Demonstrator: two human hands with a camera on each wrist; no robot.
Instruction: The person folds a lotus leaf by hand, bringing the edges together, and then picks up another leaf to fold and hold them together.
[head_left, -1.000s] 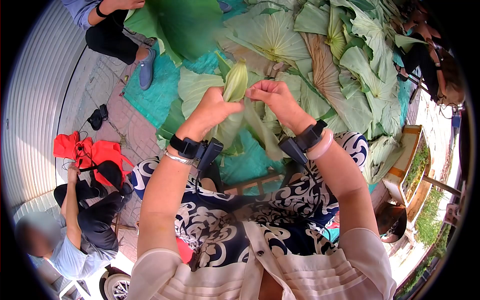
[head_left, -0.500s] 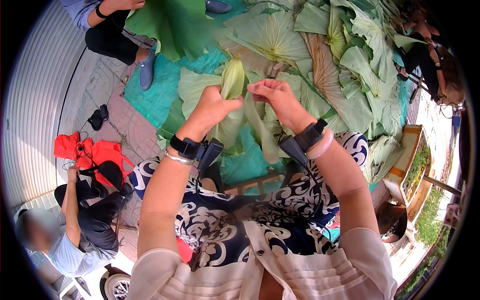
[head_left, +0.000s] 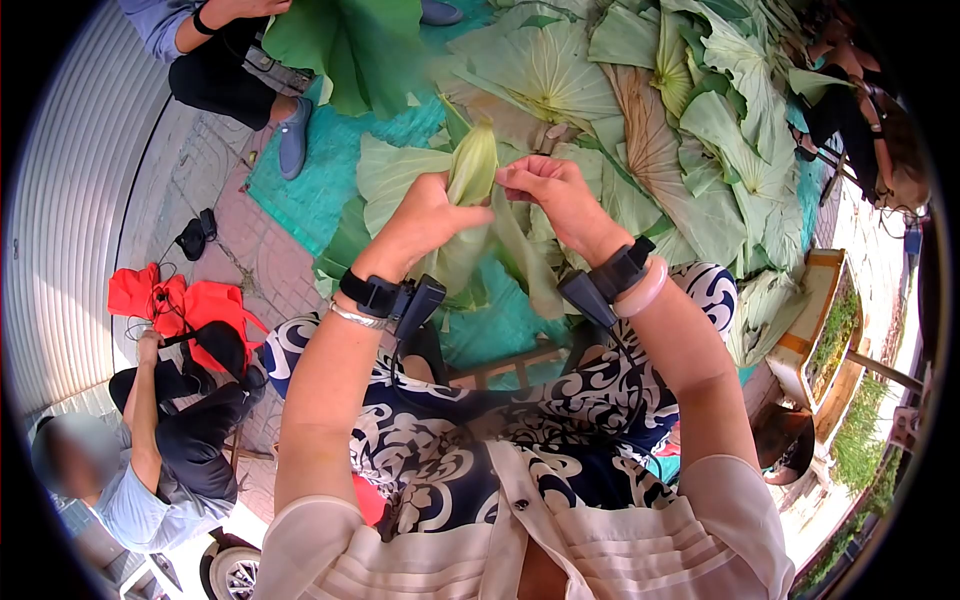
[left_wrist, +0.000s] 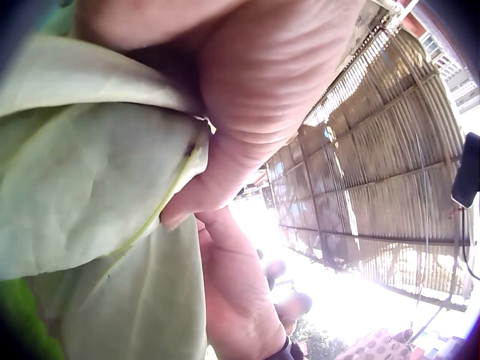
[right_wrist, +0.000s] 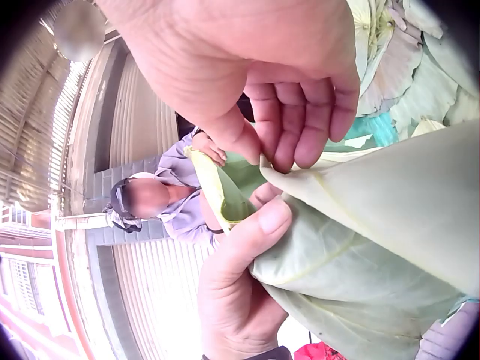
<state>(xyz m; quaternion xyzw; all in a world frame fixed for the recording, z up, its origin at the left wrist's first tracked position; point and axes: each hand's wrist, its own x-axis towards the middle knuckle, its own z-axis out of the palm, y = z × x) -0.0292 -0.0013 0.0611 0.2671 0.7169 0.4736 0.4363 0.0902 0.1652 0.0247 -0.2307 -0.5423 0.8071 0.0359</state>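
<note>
A pale green lotus leaf [head_left: 474, 160], folded into a pointed bundle, stands up from my left hand [head_left: 425, 225]. That hand grips its lower part, the thumb lying across the front. My right hand [head_left: 562, 203] is just to the right of the bundle. In the right wrist view its thumb and forefinger pinch a pointed corner of the leaf [right_wrist: 352, 262], while the other fingers curl behind. Loose folds of the leaf hang below both hands. Up close in the left wrist view, the veined leaf [left_wrist: 90, 187] lies against the left thumb.
Large lotus leaves [head_left: 690, 170] are heaped ahead and to the right on a teal sheet [head_left: 290, 215]. Across from me a person holds a darker leaf [head_left: 350, 60]. Red bags [head_left: 205, 310] lie at left near a seated person; a planter box [head_left: 810, 320] stands at right.
The leaf bundle tipped slightly left and came back. My right fingers drew a little away from it, then closed in again. The opposite person's dark leaf shifted.
</note>
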